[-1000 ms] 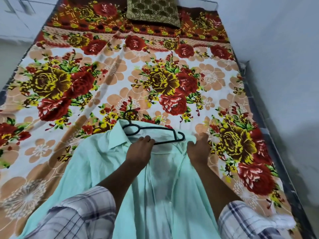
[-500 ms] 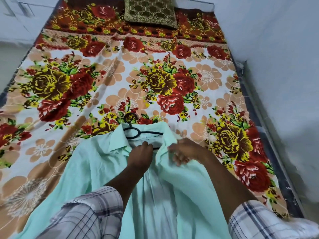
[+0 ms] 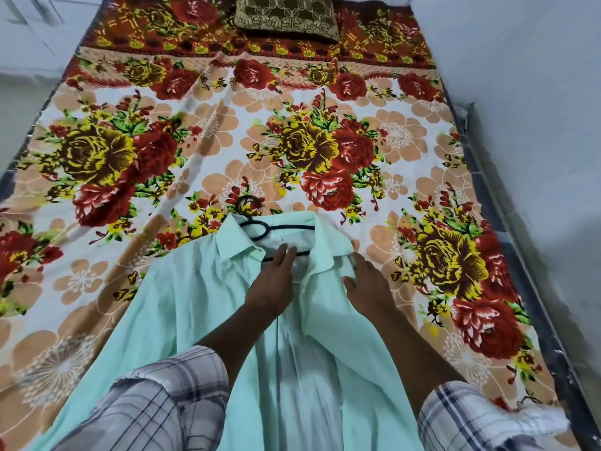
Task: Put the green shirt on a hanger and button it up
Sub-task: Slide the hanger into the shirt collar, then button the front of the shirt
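**Green cloth now covers both arms of the hanger**

Green fabric has closed over the right arm of the hanger (image 3: 279, 226). A second ago that arm lay bare on the bed (image 3: 325, 109), with the right hand (image 3: 367, 284) bunched on the shoulder of the shirt (image 3: 195, 304). Half a second ago the hand was drawing the right front across. Now the right collar (image 3: 328, 245) and front lie over the wire, and only the hook (image 3: 247, 203) and a short run of black bar show in the neck opening.

Both hands have let go. The left hand (image 3: 274, 284), curled at the neck earlier, lies flat with straight fingers on the inside back of the shirt, its fingertips at the hanger's lower bar. The right hand rests flat, fingers spread, on the right front just beside the collar. Neither grips anything.

The shirt lies face up on the bed, collar towards the pillow (image 3: 286, 17) and tail towards the person, with its front open down the middle (the pale inner back shows between the two edges).

For the task, the hanging half looks done or nearly so, though the cloth hides how squarely the wire sits in the shoulders. No button is fastened yet. The next step, as I judge it, is to bring the two front edges together at the neck and start with the top button. The thin fabric creases easily, so the edges could meet out of line.
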